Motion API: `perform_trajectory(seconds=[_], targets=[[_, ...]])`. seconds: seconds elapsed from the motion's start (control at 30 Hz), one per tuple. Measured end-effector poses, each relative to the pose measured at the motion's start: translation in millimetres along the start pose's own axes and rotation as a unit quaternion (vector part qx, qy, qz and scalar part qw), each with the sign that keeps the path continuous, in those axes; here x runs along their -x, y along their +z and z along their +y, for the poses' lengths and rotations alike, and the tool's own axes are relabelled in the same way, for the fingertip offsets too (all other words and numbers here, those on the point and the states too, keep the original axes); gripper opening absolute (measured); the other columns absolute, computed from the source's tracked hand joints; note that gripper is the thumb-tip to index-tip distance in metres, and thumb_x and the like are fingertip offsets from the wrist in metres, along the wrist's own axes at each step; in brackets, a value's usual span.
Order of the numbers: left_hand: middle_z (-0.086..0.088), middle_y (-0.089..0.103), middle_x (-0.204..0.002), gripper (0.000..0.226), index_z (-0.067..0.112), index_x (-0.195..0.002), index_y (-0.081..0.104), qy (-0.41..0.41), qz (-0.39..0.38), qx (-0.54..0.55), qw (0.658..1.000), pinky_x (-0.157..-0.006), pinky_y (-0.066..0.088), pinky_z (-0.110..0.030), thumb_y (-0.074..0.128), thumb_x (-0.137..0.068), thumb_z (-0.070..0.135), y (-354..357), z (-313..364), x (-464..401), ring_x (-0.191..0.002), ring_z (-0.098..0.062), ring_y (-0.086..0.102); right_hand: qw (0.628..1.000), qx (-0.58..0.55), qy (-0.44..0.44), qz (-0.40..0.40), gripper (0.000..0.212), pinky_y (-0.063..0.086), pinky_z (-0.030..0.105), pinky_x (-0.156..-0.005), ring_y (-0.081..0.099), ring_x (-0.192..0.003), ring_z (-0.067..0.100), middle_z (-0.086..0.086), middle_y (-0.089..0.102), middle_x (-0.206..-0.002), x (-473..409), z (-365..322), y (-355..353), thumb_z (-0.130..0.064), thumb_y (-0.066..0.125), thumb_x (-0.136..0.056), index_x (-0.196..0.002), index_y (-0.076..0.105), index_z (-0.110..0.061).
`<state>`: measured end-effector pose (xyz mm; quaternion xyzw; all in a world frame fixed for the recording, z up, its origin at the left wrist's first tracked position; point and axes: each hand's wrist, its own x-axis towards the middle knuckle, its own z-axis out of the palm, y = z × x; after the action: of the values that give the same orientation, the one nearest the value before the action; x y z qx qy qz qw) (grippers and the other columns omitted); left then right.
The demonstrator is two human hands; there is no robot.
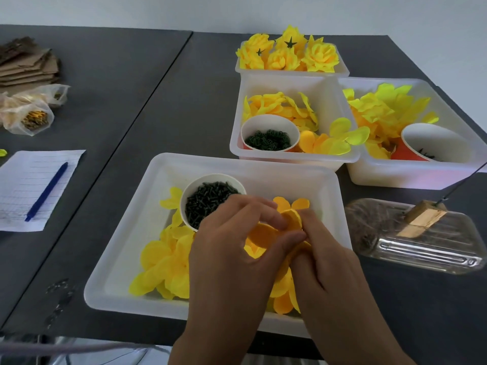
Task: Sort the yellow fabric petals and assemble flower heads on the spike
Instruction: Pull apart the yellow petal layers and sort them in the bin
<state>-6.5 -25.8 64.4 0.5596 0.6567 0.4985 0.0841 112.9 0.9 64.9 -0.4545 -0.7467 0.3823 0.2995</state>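
both hands were seen over the near tray (126, 262), meeting above its right half. an orange petal piece (266, 233) was pinched between the thumb and curled fingers of the left hand (232, 262); the same piece was pinched from the other side by the fingertips of the right hand (326, 262). loose yellow petals (160, 262) were heaped in the tray's left half, beside a paper cup (208, 204) filled with small dark green parts.

behind, a second tray (290, 156) was noted, with more petals and a cup of dark green rings (268, 139) in it. a third tray (411, 177) stood to its right, holding brighter petals and a tilted cup. finished flower heads (287, 54) were packed in the far tray (some topped with dark star-shaped pieces).

to the right of the near tray, a wooden block (424, 217) carrying a thin spike (463, 180) was resting on a clear plastic tray (421, 251), next to a ball of twine (369, 222).

on the left table a blue pen (47, 191) lay on lined paper (23, 206); bags and cardboard were farther back.
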Motion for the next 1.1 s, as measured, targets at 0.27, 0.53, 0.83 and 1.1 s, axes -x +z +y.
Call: perform_trajectory(seconds=[0.27, 0.53, 0.83, 1.1], targets=[[0.024, 0.067, -0.087, 0.022, 0.036, -0.079, 0.071, -0.045, -0.042, 0.044, 0.997, -0.068, 0.052, -0.019, 0.064, -0.074, 0.056, -3.1, -2.6, -1.3, -0.089, -0.001, 0.064, 1.000, 0.012, 0.007, -0.017, 0.024, 0.051, 0.031, -0.053, 0.059, -0.069, 0.012, 0.001, 0.061, -0.068, 0.6, 5.2, -0.4, -0.024, 0.037, -0.091, -0.103, 0.054, -0.035], [0.026, 0.068, -0.082, 0.012, 0.039, -0.074, 0.067, -0.067, -0.033, 0.050, 0.996, -0.070, 0.052, -0.019, 0.079, -0.075, 0.035, -2.8, -3.9, 1.1, -0.082, 0.006, 0.064, 1.000, 0.021, -0.014, 0.003, 0.019, 0.049, 0.029, -0.051, 0.058, -0.065, 0.012, -0.009, 0.061, -0.074, 2.3, 6.3, -2.7, -0.032, 0.038, -0.086, -0.088, 0.056, -0.039], [0.020, 0.066, -0.091, 0.011, 0.041, -0.091, 0.064, -0.101, 0.004, 0.050, 0.994, -0.056, 0.058, -0.027, 0.059, -0.087, 0.032, 0.8, -3.1, 5.1, -0.085, -0.001, 0.065, 0.960, -0.271, 0.058, -0.043, 0.035, 0.054, 0.018, -0.070, 0.069, -0.087, 0.010, -0.006, 0.072, -0.093, -1.6, 0.7, -9.6, -0.041, 0.069, -0.075, -0.110, 0.064, -0.038], [0.020, 0.054, -0.104, 0.022, 0.049, -0.094, 0.056, -0.130, 0.019, 0.028, 0.991, -0.060, 0.051, -0.012, 0.056, -0.087, 0.029, 3.6, -7.6, 5.6, -0.089, 0.007, 0.059, 0.956, -0.246, 0.134, -0.083, 0.056, 0.056, 0.026, -0.077, 0.066, -0.096, 0.005, -0.016, 0.068, -0.105, 6.1, 4.5, 6.8, -0.052, 0.072, -0.072, -0.121, 0.047, -0.044]])
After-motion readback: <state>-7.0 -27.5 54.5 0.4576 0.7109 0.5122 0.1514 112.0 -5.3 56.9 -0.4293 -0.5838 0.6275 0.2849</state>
